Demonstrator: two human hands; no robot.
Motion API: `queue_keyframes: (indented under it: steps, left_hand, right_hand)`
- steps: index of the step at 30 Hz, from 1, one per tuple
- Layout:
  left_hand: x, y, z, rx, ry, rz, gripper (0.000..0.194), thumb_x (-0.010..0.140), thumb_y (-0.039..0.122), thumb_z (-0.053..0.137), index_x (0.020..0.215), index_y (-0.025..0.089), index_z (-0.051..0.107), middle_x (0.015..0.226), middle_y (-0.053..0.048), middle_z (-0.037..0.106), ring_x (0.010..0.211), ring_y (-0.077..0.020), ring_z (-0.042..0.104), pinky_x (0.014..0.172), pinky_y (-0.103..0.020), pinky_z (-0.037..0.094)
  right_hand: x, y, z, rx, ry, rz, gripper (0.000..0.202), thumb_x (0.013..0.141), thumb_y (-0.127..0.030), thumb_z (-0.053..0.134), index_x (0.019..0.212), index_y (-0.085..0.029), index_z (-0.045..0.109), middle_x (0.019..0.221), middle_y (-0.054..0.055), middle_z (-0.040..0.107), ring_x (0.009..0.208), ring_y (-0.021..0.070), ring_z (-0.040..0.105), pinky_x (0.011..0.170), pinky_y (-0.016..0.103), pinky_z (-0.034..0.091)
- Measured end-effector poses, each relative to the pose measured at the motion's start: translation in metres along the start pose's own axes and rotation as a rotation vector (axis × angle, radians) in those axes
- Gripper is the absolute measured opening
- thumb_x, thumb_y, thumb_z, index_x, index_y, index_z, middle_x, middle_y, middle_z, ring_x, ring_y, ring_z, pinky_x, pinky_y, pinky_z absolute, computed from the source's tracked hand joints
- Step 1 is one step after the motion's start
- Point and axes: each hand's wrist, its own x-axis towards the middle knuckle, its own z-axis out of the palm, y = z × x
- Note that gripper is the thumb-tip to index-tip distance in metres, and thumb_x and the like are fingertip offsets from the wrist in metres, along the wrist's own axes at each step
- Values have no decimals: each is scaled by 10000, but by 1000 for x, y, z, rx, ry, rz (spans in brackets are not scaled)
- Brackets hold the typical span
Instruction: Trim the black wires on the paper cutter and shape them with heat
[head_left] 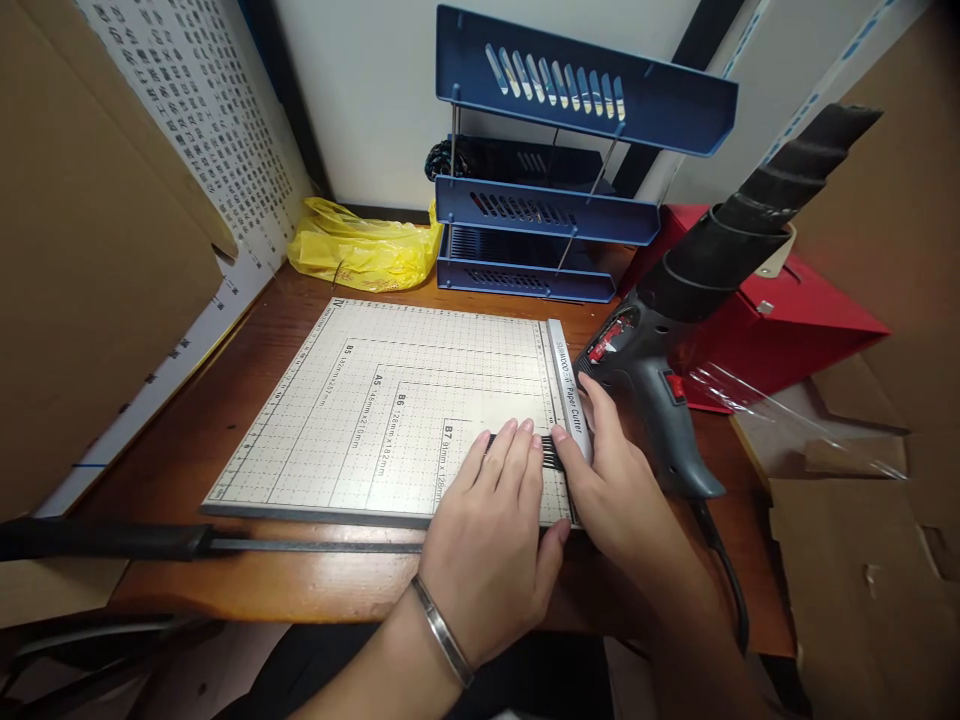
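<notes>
L hand [491, 525] flat, fingers straight & close together, atop thin black strands [553, 455], prob. to keep them flat, not gripped; R hand [619, 480] part-open, thumb by strand ends, forefinger along outer side of metal rail [564, 375], prob. to steady them; can't tell if it grips anything; strands lie partly under L fingers, just L of R thumb, on paper cutter [405, 340], near its R edge, on bench [277, 590].

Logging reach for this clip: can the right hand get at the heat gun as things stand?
Probably yes: the heat gun is close beside the right hand, nothing visible between them, though that hand rests at the paper cutter.
</notes>
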Motion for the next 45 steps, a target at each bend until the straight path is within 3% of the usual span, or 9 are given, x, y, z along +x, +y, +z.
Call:
queue_keyframes:
  steps: [6, 16, 23, 33, 45]
  left_hand:
    - [0, -1, -1, -10, -6, -6, 608, 997, 403, 316, 1471, 32, 399, 1556, -173, 329, 1461, -301, 285, 1198, -468, 287]
    - [-1, -1, 1, -7, -10, -4, 603, 1000, 407, 311, 1471, 41, 401, 1564, -166, 317, 1467, -294, 272, 1206, -464, 266]
    - [-1, 1, 0, -8, -12, -4, 604, 1000, 411, 315, 1472, 43, 399, 1567, -165, 310, 1469, -296, 265, 1203, -469, 275]
    - [-1, -1, 0, -19, -18, -12, 607, 1004, 425, 324, 1471, 45, 400, 1566, -158, 309, 1468, -290, 270, 1203, -466, 287]
    - [0, -1, -1, -23, 1, -3, 593, 999, 416, 342, 1460, 49, 410, 1556, -159, 334, 1458, -294, 295, 1189, -470, 306]
  right_hand:
    - [-6, 6, -1, 6, -2, -53, 563, 988, -418, 369, 1525, -321, 230, 1532, 25, 397, 1358, 251, 430, 1119, 493, 351]
    - [-13, 7, 0, 33, 16, -39, 635, 968, -427, 436, 1540, -346, 172, 1565, 19, 344, 1385, 258, 397, 1132, 509, 326]
    - [-12, 7, -1, 40, -38, -58, 603, 981, -409, 406, 1536, -276, 211, 1557, 64, 353, 1400, 253, 375, 1146, 497, 310]
    - [-10, 13, -10, 70, -122, -112, 552, 999, -377, 372, 1527, -314, 224, 1581, 11, 309, 1436, 194, 311, 1182, 454, 270]
    - [-10, 12, -7, 72, -74, -84, 565, 978, -387, 426, 1512, -304, 260, 1551, 41, 364, 1410, 235, 360, 1159, 486, 301]
